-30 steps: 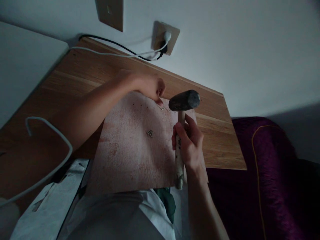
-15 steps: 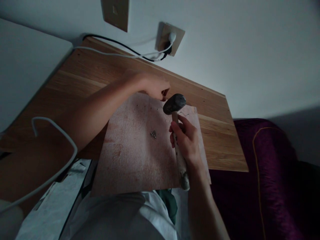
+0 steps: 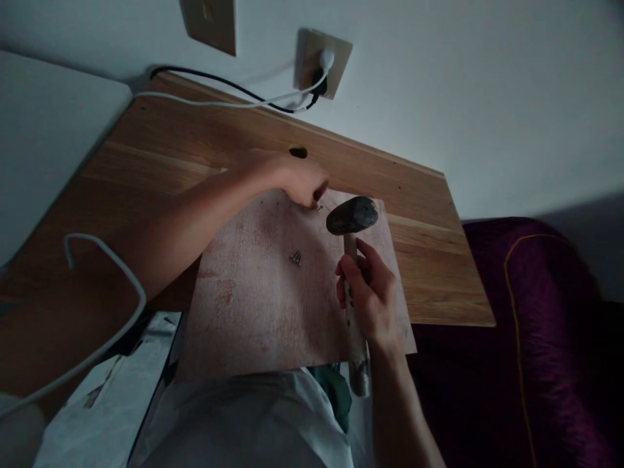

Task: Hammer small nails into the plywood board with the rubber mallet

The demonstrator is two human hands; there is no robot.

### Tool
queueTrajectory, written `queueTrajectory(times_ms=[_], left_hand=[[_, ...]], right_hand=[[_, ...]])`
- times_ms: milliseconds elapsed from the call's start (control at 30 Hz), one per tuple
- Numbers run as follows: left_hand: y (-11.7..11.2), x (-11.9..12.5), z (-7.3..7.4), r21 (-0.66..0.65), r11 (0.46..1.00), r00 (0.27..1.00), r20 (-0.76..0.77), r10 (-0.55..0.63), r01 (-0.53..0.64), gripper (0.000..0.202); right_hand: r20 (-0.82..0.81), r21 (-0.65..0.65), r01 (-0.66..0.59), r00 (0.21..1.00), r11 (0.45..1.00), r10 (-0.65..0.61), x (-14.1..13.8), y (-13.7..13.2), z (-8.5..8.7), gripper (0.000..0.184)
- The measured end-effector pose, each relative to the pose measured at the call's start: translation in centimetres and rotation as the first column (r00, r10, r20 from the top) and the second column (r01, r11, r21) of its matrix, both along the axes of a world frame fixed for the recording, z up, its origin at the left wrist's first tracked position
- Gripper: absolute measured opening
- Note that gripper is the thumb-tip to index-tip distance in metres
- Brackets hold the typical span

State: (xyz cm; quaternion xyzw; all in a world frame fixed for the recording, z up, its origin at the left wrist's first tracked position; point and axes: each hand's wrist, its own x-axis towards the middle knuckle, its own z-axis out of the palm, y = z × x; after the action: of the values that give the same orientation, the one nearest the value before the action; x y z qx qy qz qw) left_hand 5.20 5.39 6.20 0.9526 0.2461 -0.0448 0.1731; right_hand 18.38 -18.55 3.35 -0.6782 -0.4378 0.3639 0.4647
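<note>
My right hand [image 3: 368, 286] is wrapped around the pale, worn handle of a mallet [image 3: 351, 216], whose dark head is up over the far right part of a reddish, scuffed board [image 3: 244, 318]. My left hand [image 3: 306, 182] reaches across to the board's far edge, its fingers closed in a pinch. At those fingertips a small nail [image 3: 319, 208] shows; the fingers partly hide it. A little pile of nails [image 3: 296, 258] lies mid-board. Several dark dots run in a row near the far edge, left of my left hand.
Under the board is a wooden desktop [image 3: 439, 260] with a dark round hole [image 3: 298, 152]. A black cable [image 3: 219, 79] and a white cable [image 3: 209, 103] run to a wall socket [image 3: 324, 64]. Purple fabric [image 3: 550, 338] lies right; a white cord [image 3: 129, 276] passes over my left forearm.
My left hand has come down slightly onto the board's far edge. The mallet has shifted a little right and toward me in my right hand. The view has moved slightly.
</note>
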Motion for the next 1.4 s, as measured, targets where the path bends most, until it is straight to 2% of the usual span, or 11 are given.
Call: queueTrajectory(times_ms=[200,367,433,533,667,767,967,1100,1233,1400], left_hand=[[0.1,0.8,-1.2,0.049,0.998,0.999,0.013,-0.049,0.048,0.039],[-0.4,-0.2,-0.3,0.079,0.995,0.993,0.094,-0.065,0.058,0.039],[-1.4,-1.4,0.1,0.023,0.991,0.977,0.165,-0.133,0.131,0.036],[-3.5,-3.7,0.3,-0.196,0.942,0.945,0.24,-0.221,0.271,0.04],[-5.2,-6.2,-0.5,-0.337,0.901,0.949,0.25,-0.193,0.272,0.033],[-5.4,-6.6,-1.1,-0.409,0.878,0.958,0.238,-0.161,0.249,0.026],[-5.2,-5.5,-1.9,-0.448,0.854,0.954,0.25,-0.164,0.264,0.015],[-4.4,-6.1,-2.4,-0.439,0.852,0.938,0.312,-0.154,0.286,0.016],[-2.2,-6.6,-1.8,-0.393,0.891,0.952,0.281,-0.118,0.227,0.019],[0.9,-5.7,-0.7,-0.242,0.96,0.951,0.301,-0.067,0.144,0.04]], right_hand=[[-0.015,-0.038,-0.03,0.999,0.999,0.03,1.3,-1.5,-1.6,0.047],[-0.054,-0.059,-0.031,0.998,0.998,0.028,1.1,-1.3,-1.9,0.049],[-0.062,-0.067,-0.031,0.998,0.997,0.027,1.1,-1.4,-1.8,0.046],[-0.064,-0.059,-0.038,0.997,0.998,0.035,1.2,-1.4,-1.7,0.045],[-0.072,-0.058,-0.043,0.997,0.997,0.039,1.2,-1.4,-1.7,0.048],[-0.072,-0.059,-0.034,0.997,0.998,0.029,1.2,-1.4,-1.7,0.046],[-0.052,-0.061,-0.037,0.998,0.997,0.034,1.0,-1.3,-1.5,0.044],[-0.046,-0.058,-0.022,0.999,0.998,0.019,1.0,-1.3,-1.4,0.045],[-0.061,-0.074,-0.026,0.998,0.997,0.021,1.1,-1.4,-1.5,0.044],[-0.054,-0.068,-0.027,0.998,0.997,0.023,1.1,-1.5,-1.5,0.041]])
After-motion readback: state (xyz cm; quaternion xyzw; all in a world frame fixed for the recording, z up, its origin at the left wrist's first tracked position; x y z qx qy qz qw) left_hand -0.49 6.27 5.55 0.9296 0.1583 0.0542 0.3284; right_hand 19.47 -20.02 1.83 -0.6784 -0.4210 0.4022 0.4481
